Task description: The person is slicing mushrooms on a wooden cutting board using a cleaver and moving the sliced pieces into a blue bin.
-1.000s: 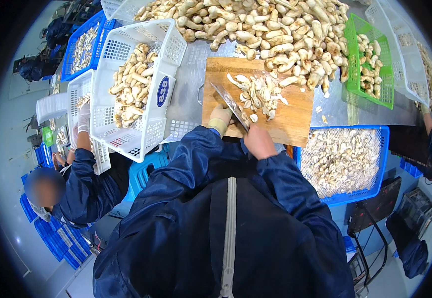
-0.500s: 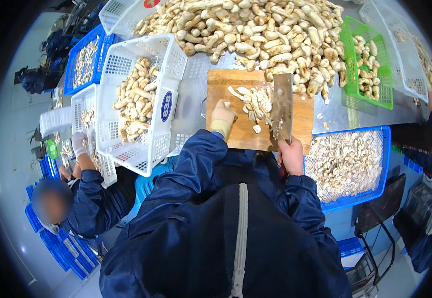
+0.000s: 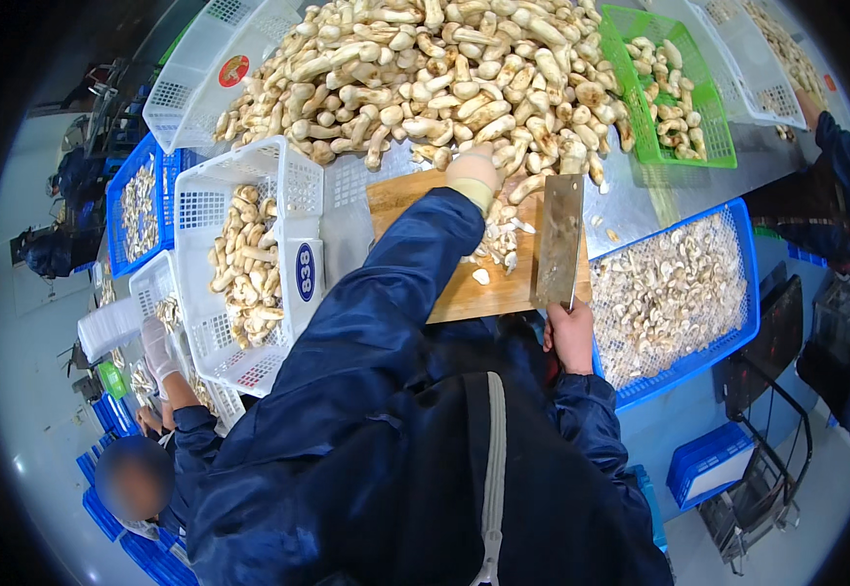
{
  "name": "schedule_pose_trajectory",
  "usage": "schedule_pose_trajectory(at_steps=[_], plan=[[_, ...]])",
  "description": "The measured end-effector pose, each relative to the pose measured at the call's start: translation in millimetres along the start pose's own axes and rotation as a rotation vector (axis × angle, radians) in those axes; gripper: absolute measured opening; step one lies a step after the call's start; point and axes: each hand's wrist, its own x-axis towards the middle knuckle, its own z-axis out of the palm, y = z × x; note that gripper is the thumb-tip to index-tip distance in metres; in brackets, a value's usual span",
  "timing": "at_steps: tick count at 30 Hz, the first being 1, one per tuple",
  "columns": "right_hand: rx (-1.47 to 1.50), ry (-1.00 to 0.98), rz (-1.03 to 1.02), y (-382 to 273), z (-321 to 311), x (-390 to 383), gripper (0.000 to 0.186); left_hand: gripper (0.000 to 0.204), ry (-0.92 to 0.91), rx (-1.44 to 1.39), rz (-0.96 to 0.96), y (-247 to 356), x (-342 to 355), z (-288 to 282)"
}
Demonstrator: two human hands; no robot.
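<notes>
My left hand (image 3: 473, 174), in a pale glove, is stretched out to the edge of the big heap of mushrooms (image 3: 444, 78), and its fingers look curled over one of them, though I cannot tell how tight. My right hand (image 3: 571, 337) is bare and wrapped snug around the handle of the cleaver (image 3: 559, 239), which lies flat over the right side of the wooden cutting board (image 3: 464, 283). I think the mushrooms are light and a bit soft, so a hard squeeze could bruise or snap them; the thick stem is the best place to take hold. They are cream and tan, long and chubby, with smooth skin that may be a little slippery. The cleaver has a wide, shiny metal blade and I guess it is heavy, so it should be held only by the handle. Some cut pieces (image 3: 503, 239) sit on the board, which is flat, hard and brown. Just right of the board is a blue basket (image 3: 737, 322) full of thin slices. To the left is a white basket (image 3: 288, 186) with holes in its sides, holding whole mushrooms. A green basket (image 3: 713, 137) stands at the far right of the heap.
</notes>
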Motion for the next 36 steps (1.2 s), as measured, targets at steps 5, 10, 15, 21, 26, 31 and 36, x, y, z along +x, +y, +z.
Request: schedule_pose_trajectory(at_steps=[5,10,15,21,26,31,36], plan=[[-0.058,-0.106,0.035,-7,6,0,0.011,0.025,-0.505,-1.383,-0.268,-43,-51,-32],[-0.131,-0.308,0.083,-3,31,6,0.012,0.024,-0.495,-1.421,-0.358,-122,-135,-22],[-0.674,-0.471,-0.307,1,56,11,0.019,0.023,-0.302,-1.052,-0.581,-151,-186,19],[-0.840,-0.465,-0.338,19,61,17,0.022,0.028,0.080,-0.978,-0.704,-95,-185,19],[-0.781,-0.472,-0.233,21,58,20,0.023,0.018,0.017,-1.054,-0.792,-95,-186,18],[-0.960,-0.417,-0.455,19,51,10,0.019,0.026,-0.072,-0.868,-0.784,-82,-172,10],[-1.003,-0.382,-0.536,12,45,-24,0.018,0.031,-0.061,-0.060,-0.066,-176,-146,92]])
